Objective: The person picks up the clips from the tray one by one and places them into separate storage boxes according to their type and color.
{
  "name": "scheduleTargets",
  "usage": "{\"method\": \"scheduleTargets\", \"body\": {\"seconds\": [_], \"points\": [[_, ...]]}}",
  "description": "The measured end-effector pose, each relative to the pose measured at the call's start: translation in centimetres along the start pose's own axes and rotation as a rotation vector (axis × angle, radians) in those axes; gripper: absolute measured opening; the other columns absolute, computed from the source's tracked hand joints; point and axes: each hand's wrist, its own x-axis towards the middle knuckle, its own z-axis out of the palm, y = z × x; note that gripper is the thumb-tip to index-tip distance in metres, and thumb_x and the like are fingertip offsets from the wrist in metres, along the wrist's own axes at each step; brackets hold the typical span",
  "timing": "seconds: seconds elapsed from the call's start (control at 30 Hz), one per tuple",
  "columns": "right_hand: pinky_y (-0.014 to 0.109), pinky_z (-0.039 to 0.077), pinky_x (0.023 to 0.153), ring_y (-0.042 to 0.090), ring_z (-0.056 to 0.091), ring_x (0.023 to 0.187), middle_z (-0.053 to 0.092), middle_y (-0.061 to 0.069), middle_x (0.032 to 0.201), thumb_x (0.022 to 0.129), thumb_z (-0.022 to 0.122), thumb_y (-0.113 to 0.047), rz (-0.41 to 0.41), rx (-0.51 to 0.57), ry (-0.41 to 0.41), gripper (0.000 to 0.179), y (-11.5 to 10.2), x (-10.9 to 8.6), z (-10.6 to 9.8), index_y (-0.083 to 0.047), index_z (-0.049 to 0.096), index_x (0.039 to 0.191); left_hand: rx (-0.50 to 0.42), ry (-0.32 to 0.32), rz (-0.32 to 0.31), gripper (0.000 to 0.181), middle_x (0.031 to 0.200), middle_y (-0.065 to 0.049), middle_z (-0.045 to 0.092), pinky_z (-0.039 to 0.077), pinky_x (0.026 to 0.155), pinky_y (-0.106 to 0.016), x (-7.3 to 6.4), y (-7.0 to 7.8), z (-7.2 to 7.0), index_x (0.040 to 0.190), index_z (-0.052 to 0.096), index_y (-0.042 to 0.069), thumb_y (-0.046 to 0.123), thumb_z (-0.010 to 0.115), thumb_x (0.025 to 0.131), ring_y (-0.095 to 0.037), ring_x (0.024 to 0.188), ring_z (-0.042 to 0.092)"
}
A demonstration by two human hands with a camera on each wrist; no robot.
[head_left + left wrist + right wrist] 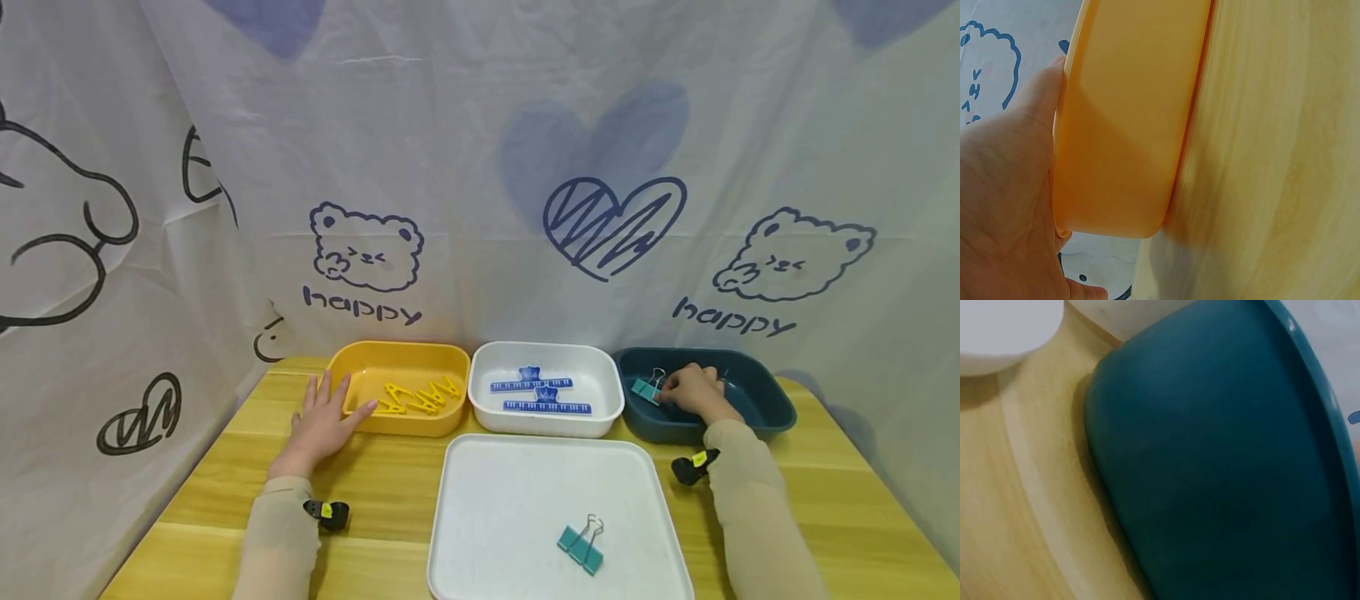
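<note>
My left hand [318, 425] rests on the left end of a yellow bin [405, 427], fingers spread and thumb reaching over the near rim. In the left wrist view that hand lies along the rim, against the bin's outer wall [1129, 125]. Inside the bin are several yellow clothespins [426, 402]. My right hand [697, 392] reaches into a dark teal bin [765, 404], its fingertips pinching one end of a teal binder clip [645, 390] with silver handles. The right wrist view shows only the bin's outer wall [1210, 444]; the fingers are hidden there.
Between the two bins stands a white bin [547, 423] with two blue ruler-like clips [547, 407]. In front lies a white tray [510, 508] with another teal binder clip [581, 550] on it. A printed cloth [480, 167] hangs behind the wooden table [375, 517].
</note>
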Motion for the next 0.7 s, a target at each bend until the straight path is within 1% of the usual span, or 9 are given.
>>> {"method": "scheduleTargets", "body": {"seconds": [0.1,0.27,0.5,0.7], "points": [[0.063,0.027,0.089,0.044,0.029,0.102,0.044,0.029,0.114,0.088,0.069,-0.024,0.000,0.004,0.003,0.024,0.1,0.1,0.0,-0.001,0.072,0.090,0.000,-0.004,0.000,0.095,0.163,-0.022,-0.010,0.006,0.105,-0.082,0.0,0.0,0.0,0.157,0.010,0.009,0.074,0.034,0.092,-0.045,0.149,-0.013],[0.063,0.028,0.089,0.044,0.030,0.102,0.045,0.029,0.114,0.087,0.070,-0.026,0.015,-0.001,0.021,0.026,-0.1,-0.3,-0.2,-0.001,0.074,0.094,-0.002,-0.005,0.000,0.095,0.163,-0.021,-0.011,0.006,0.105,-0.082,0.0,0.1,0.0,0.158,0.010,0.009,0.074,0.033,0.092,-0.045,0.149,-0.013],[0.059,0.030,0.086,0.043,0.030,0.102,0.046,0.027,0.111,0.086,0.070,-0.028,0.015,-0.027,0.081,0.029,-0.3,-0.9,-0.7,0.000,0.074,0.095,0.002,0.000,0.001,0.095,0.163,-0.021,-0.011,0.007,0.105,-0.082,0.0,0.0,0.0,0.157,0.010,0.009,0.073,0.033,0.092,-0.045,0.149,-0.013],[0.056,0.030,0.084,0.042,0.032,0.102,0.048,0.025,0.110,0.089,0.068,-0.029,-0.012,-0.043,0.143,0.029,-0.7,-2.1,-0.6,0.000,0.073,0.095,0.007,0.000,0.003,0.095,0.163,-0.022,-0.010,0.007,0.105,-0.082,0.1,-0.1,0.1,0.157,0.010,0.009,0.074,0.032,0.092,-0.045,0.149,-0.012]]}}
